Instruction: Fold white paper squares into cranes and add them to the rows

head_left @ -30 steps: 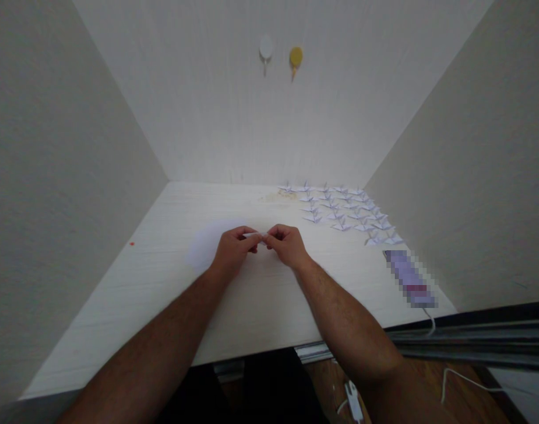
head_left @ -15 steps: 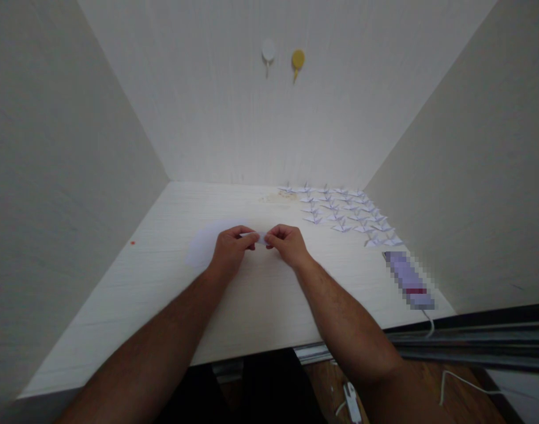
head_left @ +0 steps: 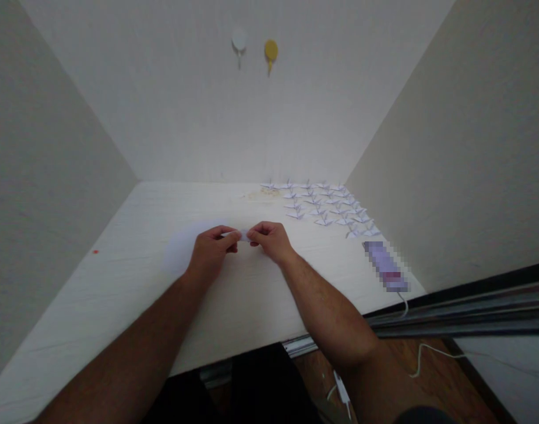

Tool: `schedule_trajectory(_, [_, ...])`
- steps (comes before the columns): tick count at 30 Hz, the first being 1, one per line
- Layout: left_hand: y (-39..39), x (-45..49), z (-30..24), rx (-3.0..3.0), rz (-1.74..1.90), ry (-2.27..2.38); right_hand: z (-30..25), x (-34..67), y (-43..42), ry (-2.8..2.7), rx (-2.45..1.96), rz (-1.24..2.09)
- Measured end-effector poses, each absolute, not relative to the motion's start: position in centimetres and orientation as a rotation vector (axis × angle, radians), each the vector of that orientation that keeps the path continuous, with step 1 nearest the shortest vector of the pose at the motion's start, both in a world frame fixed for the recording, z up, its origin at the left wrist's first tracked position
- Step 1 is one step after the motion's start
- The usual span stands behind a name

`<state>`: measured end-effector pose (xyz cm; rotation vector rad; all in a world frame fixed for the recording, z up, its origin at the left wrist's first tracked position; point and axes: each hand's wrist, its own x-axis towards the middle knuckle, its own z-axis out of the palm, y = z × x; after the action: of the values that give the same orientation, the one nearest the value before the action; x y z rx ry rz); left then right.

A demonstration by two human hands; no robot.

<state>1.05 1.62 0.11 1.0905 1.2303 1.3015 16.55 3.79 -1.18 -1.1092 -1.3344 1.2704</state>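
A small piece of folded white paper [head_left: 244, 235] is pinched between both hands above the middle of the table. My left hand [head_left: 213, 249] closes thumb and fingers on its left end. On its right end, my right hand [head_left: 272, 240] pinches with thumb and forefinger. The fingers cover most of the paper, so its folded shape cannot be made out. Several white paper cranes [head_left: 323, 222] stand in rows at the back right of the table, beyond my right hand.
Walls enclose the white table [head_left: 234, 312] at the back and sides. A blurred-out phone-like object [head_left: 386, 266] with a white cable lies at the right edge. A white hook [head_left: 239, 40] and a yellow hook [head_left: 271, 50] are on the back wall. A red spot [head_left: 95, 252] marks the left side.
The view has turned to the right, so everything sits further left in the picture. Both hands keep their pinch on the paper, with little visible change between them.
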Motion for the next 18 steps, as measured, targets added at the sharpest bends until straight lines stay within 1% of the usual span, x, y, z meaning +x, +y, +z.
schedule_trajectory(2, [1.5, 1.1, 0.4, 1.11, 1.297, 1.274, -1.1, 16.7, 3.7, -1.413, -1.15, 1.085])
schedule_trajectory(5, [1.2, 1.4, 0.9, 1.194, 1.345, 1.475, -0.7, 16.6, 3.3, -1.48, -1.212, 0.68])
schedule_trajectory(7, [1.0, 1.5, 1.1, 1.266, 1.373, 1.578, -0.4, 16.3, 2.9, -1.524, -1.231, 0.566])
schedule_trajectory(8, [1.0, 1.6, 1.1, 1.314, 1.384, 1.608, -0.3, 16.1, 2.7, -1.533, -1.23, 0.585])
schedule_trajectory(11, [0.9, 1.8, 0.8, 1.532, 1.424, 1.633, -0.2, 15.5, 2.5, -1.529, -1.197, 0.782])
schedule_trajectory(14, [0.7, 2.3, 0.5, 1.728, 1.462, 1.544, -0.1, 15.3, 2.7, -1.45, -1.202, 0.902])
schedule_trajectory(18, [0.3, 3.0, 0.4, 1.838, 1.477, 1.393, 0.1, 15.8, 3.0, -1.337, -1.196, 0.978])
